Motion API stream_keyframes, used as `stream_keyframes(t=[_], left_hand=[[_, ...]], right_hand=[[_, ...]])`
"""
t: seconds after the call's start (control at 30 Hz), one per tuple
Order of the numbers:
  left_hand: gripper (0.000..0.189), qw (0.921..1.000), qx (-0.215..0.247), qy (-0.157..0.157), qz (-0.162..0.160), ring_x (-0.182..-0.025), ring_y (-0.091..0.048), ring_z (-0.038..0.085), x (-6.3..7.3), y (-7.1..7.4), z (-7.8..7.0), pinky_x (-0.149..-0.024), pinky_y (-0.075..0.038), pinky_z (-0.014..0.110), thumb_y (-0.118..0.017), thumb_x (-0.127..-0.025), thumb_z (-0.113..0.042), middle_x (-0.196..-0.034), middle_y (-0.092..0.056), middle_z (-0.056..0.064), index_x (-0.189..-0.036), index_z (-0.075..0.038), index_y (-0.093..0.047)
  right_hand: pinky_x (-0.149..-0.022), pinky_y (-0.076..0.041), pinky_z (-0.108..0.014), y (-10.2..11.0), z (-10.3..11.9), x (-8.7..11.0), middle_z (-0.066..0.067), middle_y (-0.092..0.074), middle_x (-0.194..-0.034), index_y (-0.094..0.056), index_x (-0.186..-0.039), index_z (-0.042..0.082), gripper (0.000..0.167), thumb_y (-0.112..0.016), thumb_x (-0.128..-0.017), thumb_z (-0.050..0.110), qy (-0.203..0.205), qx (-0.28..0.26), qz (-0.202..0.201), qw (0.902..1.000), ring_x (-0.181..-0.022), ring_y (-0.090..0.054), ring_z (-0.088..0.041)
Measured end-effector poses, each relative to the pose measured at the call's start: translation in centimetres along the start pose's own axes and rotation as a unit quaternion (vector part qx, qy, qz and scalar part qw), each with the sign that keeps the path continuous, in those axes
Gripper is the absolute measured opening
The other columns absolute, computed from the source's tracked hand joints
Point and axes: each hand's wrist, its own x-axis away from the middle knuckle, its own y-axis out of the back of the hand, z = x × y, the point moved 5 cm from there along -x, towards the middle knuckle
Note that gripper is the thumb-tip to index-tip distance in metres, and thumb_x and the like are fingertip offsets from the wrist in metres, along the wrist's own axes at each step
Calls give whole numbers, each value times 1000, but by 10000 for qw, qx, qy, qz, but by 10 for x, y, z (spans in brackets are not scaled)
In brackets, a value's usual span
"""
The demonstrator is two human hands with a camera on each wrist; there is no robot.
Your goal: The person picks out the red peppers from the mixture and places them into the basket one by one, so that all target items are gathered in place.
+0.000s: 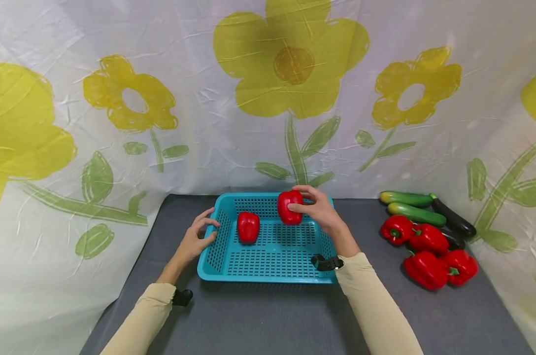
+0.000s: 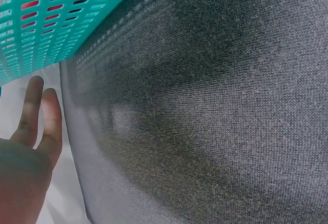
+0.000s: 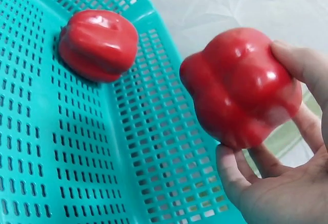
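A turquoise plastic basket with slotted walls stands on the grey cloth. One red bell pepper lies inside it, left of the middle. My right hand grips a second red bell pepper above the basket's far side. In the right wrist view this held pepper sits between thumb and fingers, apart from the basket wall. My left hand is at the basket's left rim, fingers spread and slightly bent. The left wrist view shows two fingers extended just beside the basket wall.
On the right lie several red bell peppers, two zucchinis and dark eggplants. A white cloth with printed yellow flowers hangs behind the grey table cloth and along its sides.
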Motion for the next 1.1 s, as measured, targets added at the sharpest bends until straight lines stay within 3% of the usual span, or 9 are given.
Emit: stream_keyframes(t=[0.27, 0.4, 0.57, 0.73, 0.93, 1.1], left_hand=[[18, 9997, -127, -186, -5, -130, -33, 57, 1, -1, 6, -90, -39, 70, -61, -90, 13, -149, -32, 38, -108, 13, -59], [19, 9999, 50, -141, -25, -132, -32, 57, 1, 0, 7, -92, -37, 72, -61, -90, 15, -150, -32, 38, -109, 14, -61], [21, 9998, 91, -159, -87, -135, -31, 55, -1, -2, 27, -93, -35, 75, -61, -91, 15, -153, -31, 36, -111, 12, -61], [21, 9998, -92, -117, -98, -134, -36, 50, -1, -2, 44, -94, -39, 70, -62, -92, 13, -155, -31, 32, -113, 9, -62], [20, 9996, -173, -217, -83, -122, -49, 50, -1, -3, 34, -89, -47, 61, -62, -92, 14, -153, -32, 35, -112, 12, -61], [21, 9996, -94, -238, -75, -122, -47, 53, -1, -3, 32, -88, -43, 68, -62, -91, 15, -153, -31, 36, -112, 13, -61]], right_hand=[[-90, -52, -53, -9, -7, -7, -18, -47, -143, -55, -140, 7, 55, -77, -90, 9, -234, -54, 37, 9997, -131, -42, -37], [-88, -54, -50, -15, -10, -12, -17, -48, -143, -57, -140, 6, 55, -79, -89, 11, -310, 48, 35, 9995, -131, -42, -36], [-87, -54, -49, -23, -16, -19, -18, -48, -143, -54, -143, 2, 58, -78, -90, 10, -386, 119, 132, 9991, -132, -41, -38], [-90, -52, -52, -30, -25, -25, -19, -46, -145, -54, -142, 1, 59, -78, -90, 11, -534, 160, 168, 9983, -135, -36, -39], [-92, -50, -56, -35, -35, -28, -17, -48, -143, -56, -142, 2, 59, -79, -89, 13, -596, 253, 164, 9978, -133, -39, -39], [-90, -52, -54, -37, -43, -31, -17, -51, -141, -58, -140, 3, 58, -80, -88, 15, -578, 401, 129, 9974, -132, -41, -39]])
